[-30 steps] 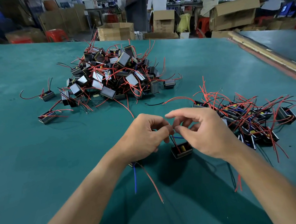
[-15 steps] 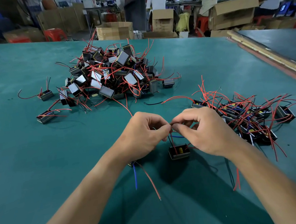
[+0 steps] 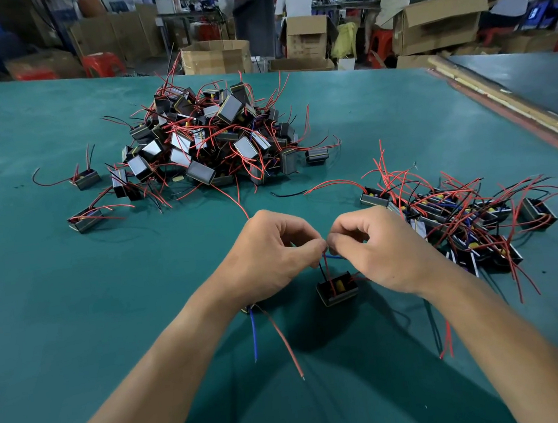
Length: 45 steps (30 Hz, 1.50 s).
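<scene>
Left hand and right hand: both pinching wires rising from transformer, hanging above desk.

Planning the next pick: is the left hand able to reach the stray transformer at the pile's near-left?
Likely yes, once freed: the left hand pinches wires now, but only bare table lies between it and that transformer.

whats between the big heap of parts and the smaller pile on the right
Head view: mostly bare green table, one loose black wire, and a red lead arching out of the smaller pile.
</scene>
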{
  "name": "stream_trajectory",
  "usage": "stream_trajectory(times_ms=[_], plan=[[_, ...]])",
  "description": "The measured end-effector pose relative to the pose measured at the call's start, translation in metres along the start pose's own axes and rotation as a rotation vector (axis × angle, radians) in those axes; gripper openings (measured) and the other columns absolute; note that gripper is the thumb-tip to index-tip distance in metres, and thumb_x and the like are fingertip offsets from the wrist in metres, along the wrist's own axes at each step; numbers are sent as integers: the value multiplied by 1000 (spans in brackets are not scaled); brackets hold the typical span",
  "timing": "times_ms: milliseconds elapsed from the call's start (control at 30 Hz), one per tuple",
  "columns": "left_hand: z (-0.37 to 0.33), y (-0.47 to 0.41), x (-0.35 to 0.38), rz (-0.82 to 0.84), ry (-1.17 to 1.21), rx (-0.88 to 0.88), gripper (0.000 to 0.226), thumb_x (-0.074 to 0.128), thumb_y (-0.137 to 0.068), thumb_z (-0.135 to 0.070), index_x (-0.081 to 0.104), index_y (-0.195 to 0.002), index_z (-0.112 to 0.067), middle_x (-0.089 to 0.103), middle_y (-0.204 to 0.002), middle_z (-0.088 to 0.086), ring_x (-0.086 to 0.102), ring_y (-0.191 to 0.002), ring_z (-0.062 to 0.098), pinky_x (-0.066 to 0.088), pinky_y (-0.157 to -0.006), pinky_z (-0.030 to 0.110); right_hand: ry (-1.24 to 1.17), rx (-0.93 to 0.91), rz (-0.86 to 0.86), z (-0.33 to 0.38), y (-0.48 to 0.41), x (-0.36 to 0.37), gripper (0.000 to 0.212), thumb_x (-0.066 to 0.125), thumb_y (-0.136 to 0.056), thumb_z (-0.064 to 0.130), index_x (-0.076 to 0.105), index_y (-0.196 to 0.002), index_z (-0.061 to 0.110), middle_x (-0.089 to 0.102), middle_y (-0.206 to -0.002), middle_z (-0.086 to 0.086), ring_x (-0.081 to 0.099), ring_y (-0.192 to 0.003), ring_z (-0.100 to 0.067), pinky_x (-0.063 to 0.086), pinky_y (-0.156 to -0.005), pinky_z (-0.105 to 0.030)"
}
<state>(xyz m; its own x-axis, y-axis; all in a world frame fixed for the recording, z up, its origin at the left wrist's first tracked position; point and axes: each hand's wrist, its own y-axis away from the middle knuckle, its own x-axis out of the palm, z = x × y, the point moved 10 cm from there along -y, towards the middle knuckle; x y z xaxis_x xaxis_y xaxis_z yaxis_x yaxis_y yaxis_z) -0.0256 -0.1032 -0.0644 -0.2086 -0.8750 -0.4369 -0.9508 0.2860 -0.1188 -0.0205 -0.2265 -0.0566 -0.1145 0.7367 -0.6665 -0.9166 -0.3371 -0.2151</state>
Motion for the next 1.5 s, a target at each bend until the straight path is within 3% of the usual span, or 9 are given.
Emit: stream_trajectory(times_ms=[100,200,333,467,633,767,1100,1333,1500], plan=[[-1,0,-1,-6,-5,24,14,71,-86,-18,74,-73,-14,68,-62,-5,39,-43,8,35,-44,19,-3,29,14,-4,1,2,26,55,-84,30,60,-61,19,49,-52,5,42,-53,-13,40,-57,-40],[-4,1,0,11,24,44,13,73,-85,-18,75,-73,-17,68,-63,-8,34,-40,3,29,-41,14,-29,56,36,-7,-1,4,30,59,-89,24,61,-59,19,48,-51,7,39,-51,-10,35,-54,-34],[-5,-1,-1,12,14,59,16,68,-89,-11,75,-76,-12,69,-64,-6,44,-44,-1,34,-47,10,-184,106,65,-10,0,7,34,60,-94,16,65,-61,13,60,-53,6,42,-44,-1,32,-48,-14],[3,-2,-3,12,64,-19,21,65,-91,-10,71,-71,-14,65,-59,-5,34,-39,5,29,-40,13,-172,32,14,-4,-1,1,18,63,-87,4,69,-74,15,68,-65,6,54,-55,-8,46,-57,-26],[10,-3,-2,30,144,-88,22,61,-93,-8,70,-73,-13,62,-59,-2,36,-42,12,29,-40,17,-160,-113,11,11,3,-4,27,69,-79,3,71,-84,29,70,-83,7,61,-66,-16,50,-61,-25],[11,-3,0,59,154,-105,21,60,-94,-8,69,-76,-11,60,-60,0,38,-43,13,30,-41,18,-63,-143,-35,14,2,-6,32,78,-79,6,72,-78,37,70,-79,16,59,-65,-11,44,-63,-18],[11,-3,3,92,150,-104,17,58,-94,-6,67,-83,4,58,-61,2,38,-43,13,30,-42,19,-67,-161,-95,18,3,-14,24,84,-78,21,74,-73,42,68,-71,13,58,-60,-10,42,-59,-17],[7,-2,5,129,172,-62,18,60,-95,-7,69,-80,-8,58,-60,1,39,-42,11,31,-41,18,-81,-157,-59,18,3,-11,21,75,-85,9,74,-75,27,66,-63,20,54,-53,1,37,-56,-6],[6,0,6,146,156,-32,16,61,-94,-5,70,-82,-9,60,-62,1,37,-43,12,31,-42,20,-130,-155,-16,18,2,-6,19,70,-88,5,70,-76,20,67,-68,11,57,-60,-2,46,-59,-12]])
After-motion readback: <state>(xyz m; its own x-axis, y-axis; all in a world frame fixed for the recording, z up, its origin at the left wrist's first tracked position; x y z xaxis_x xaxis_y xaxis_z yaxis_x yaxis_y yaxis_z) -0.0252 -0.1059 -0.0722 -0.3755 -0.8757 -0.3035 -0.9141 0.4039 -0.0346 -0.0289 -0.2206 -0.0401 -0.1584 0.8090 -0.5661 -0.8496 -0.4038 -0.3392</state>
